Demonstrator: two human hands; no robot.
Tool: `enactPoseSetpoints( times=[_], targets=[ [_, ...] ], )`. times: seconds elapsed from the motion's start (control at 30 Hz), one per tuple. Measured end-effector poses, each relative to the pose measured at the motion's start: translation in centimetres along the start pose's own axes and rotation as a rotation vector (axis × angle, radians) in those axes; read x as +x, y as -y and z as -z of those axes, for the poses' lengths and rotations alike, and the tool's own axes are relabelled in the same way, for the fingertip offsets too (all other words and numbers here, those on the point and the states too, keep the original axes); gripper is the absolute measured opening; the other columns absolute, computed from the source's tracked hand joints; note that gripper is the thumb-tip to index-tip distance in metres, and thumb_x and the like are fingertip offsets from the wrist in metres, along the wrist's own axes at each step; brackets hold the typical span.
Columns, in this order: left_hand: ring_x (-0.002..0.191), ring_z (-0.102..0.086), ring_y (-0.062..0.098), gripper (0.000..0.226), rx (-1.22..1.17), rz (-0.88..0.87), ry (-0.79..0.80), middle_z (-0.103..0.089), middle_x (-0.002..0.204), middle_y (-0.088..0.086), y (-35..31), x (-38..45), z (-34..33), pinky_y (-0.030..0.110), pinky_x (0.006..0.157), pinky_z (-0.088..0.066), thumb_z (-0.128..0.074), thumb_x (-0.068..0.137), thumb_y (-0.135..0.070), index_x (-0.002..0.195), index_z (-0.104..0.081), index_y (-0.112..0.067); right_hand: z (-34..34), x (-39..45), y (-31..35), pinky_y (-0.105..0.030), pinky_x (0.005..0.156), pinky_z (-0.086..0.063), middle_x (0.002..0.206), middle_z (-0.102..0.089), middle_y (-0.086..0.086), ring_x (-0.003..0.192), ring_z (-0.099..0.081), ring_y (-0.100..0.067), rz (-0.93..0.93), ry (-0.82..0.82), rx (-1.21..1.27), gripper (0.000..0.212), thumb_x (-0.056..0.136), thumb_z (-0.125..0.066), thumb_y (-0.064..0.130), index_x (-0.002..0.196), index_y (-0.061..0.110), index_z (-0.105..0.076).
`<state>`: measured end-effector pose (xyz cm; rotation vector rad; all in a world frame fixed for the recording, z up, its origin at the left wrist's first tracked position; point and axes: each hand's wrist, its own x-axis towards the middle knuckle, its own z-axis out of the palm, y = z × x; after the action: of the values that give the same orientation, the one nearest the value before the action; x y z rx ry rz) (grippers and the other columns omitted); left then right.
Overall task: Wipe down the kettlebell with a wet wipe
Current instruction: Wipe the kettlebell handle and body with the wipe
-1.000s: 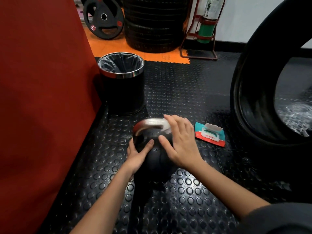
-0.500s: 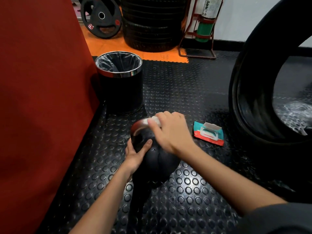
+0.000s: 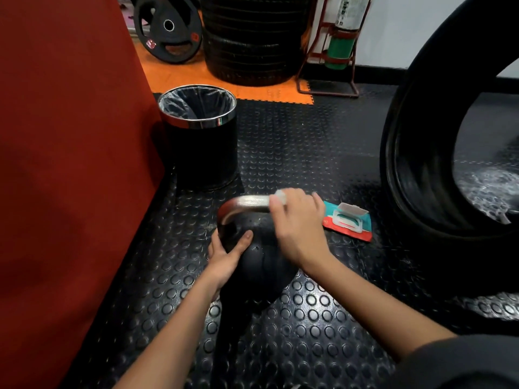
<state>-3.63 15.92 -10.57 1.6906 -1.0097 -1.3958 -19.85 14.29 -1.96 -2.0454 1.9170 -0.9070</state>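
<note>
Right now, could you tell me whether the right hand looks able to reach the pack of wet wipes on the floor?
Probably yes. The right hand pinches a wipe on the kettlebell handle, and the pack lies just beside it with nothing between.

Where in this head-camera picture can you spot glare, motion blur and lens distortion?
Head view: glare on the bin's chrome rim and the kettlebell handle; motion blur smears the right hand and its wet wipe; wide-angle distortion bends the big tyre at the right edge.

Left hand (image 3: pixel 224 255) lies flat and relaxed; right hand (image 3: pixel 297 223) curls, gripping.
</note>
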Motion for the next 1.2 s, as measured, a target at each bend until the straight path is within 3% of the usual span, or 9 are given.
enactPoseSetpoints(
  times=[0.13,0.23,0.5,0.6,0.7,0.83,0.97,1.07,1.2],
  targets=[
    [0.146,-0.019,0.021,0.134,0.039,0.000,0.023,-0.010,0.161,0.005,-0.5,-0.3,0.0,0.031,0.113,-0.021,-0.055,0.040,-0.079,0.155,-0.005,-0.031,-0.8,-0.4,3.4,-0.048,0.124,-0.011,0.117,-0.058,0.001,0.118,-0.049,-0.021,0.296,0.107,-0.240,0.064,0.097,-0.027,0.062,0.128,0.015,-0.056],
    [0.147,-0.016,0.020,0.111,0.050,0.005,0.028,-0.007,0.162,0.005,-0.6,-0.3,-0.2,0.031,0.113,-0.019,-0.067,0.073,-0.066,0.155,-0.003,-0.028,-0.9,-1.2,2.1,-0.049,0.126,-0.010,0.139,-0.052,-0.003,0.137,-0.042,-0.023,0.400,0.098,-0.257,0.069,0.099,-0.032,0.058,0.149,0.012,-0.044],
    [0.140,-0.030,0.019,0.101,-0.004,-0.021,0.000,-0.025,0.154,-0.003,-0.1,-0.1,0.1,0.029,0.108,-0.025,-0.067,0.067,-0.075,0.149,-0.020,-0.039,0.8,0.6,-0.7,-0.049,0.119,-0.017,0.085,-0.060,0.007,0.095,-0.060,-0.021,-0.031,0.024,-0.063,0.061,0.099,-0.013,0.062,0.087,0.021,-0.056],
    [0.138,-0.033,0.018,0.111,-0.007,-0.032,-0.016,-0.029,0.149,-0.005,0.0,-0.1,0.1,0.033,0.112,-0.027,-0.068,0.055,-0.082,0.147,-0.024,-0.040,0.8,3.1,3.4,-0.047,0.103,-0.030,0.089,-0.070,-0.002,0.093,-0.066,-0.027,0.162,0.203,-0.398,0.086,0.090,0.007,0.065,0.103,0.026,-0.069],
    [0.136,-0.030,0.011,0.109,0.029,-0.055,0.001,-0.026,0.149,-0.011,0.3,0.0,0.1,0.037,0.113,-0.029,-0.067,0.054,-0.078,0.146,-0.019,-0.046,-0.5,2.9,6.2,-0.043,0.081,-0.038,0.080,-0.069,-0.008,0.081,-0.065,-0.033,0.333,0.207,-0.411,0.064,0.096,-0.023,0.068,0.077,0.016,-0.055],
    [0.140,-0.031,0.015,0.106,0.064,-0.073,-0.007,-0.026,0.155,-0.004,0.7,0.7,0.1,0.041,0.114,-0.033,-0.071,0.060,-0.073,0.148,-0.016,-0.049,-2.0,1.3,5.1,-0.042,0.106,-0.033,0.089,-0.060,0.001,0.090,-0.056,-0.023,0.452,0.099,-0.306,0.053,0.096,-0.034,0.063,0.091,0.018,-0.059],
    [0.142,-0.028,0.023,0.102,0.027,0.005,-0.021,-0.024,0.152,0.000,-0.3,-0.4,-0.1,0.035,0.113,-0.026,-0.070,0.068,-0.071,0.149,-0.018,-0.040,-0.6,-0.3,0.8,-0.046,0.115,-0.026,0.111,-0.060,0.004,0.108,-0.053,-0.019,0.332,-0.028,-0.183,0.049,0.096,-0.040,0.057,0.123,0.020,-0.059],
    [0.140,-0.030,0.020,0.117,-0.004,-0.008,0.001,-0.026,0.151,-0.005,-0.3,-0.7,0.1,0.040,0.117,-0.026,-0.065,0.049,-0.088,0.147,-0.021,-0.042,0.6,-0.4,-2.5,-0.048,0.105,-0.035,0.090,-0.059,0.009,0.091,-0.055,-0.018,0.093,-0.039,0.046,0.036,0.099,-0.030,0.056,0.092,0.031,-0.055],
    [0.140,-0.031,0.019,0.121,-0.006,-0.009,0.014,-0.024,0.153,-0.007,-0.1,-0.3,0.1,0.041,0.117,-0.027,-0.063,0.047,-0.091,0.148,-0.019,-0.042,2.3,1.8,-1.1,-0.051,0.100,-0.042,0.082,-0.069,-0.008,0.091,-0.063,-0.030,-0.136,0.153,0.215,0.073,0.101,-0.020,0.066,0.081,0.013,-0.066]
  ],
)
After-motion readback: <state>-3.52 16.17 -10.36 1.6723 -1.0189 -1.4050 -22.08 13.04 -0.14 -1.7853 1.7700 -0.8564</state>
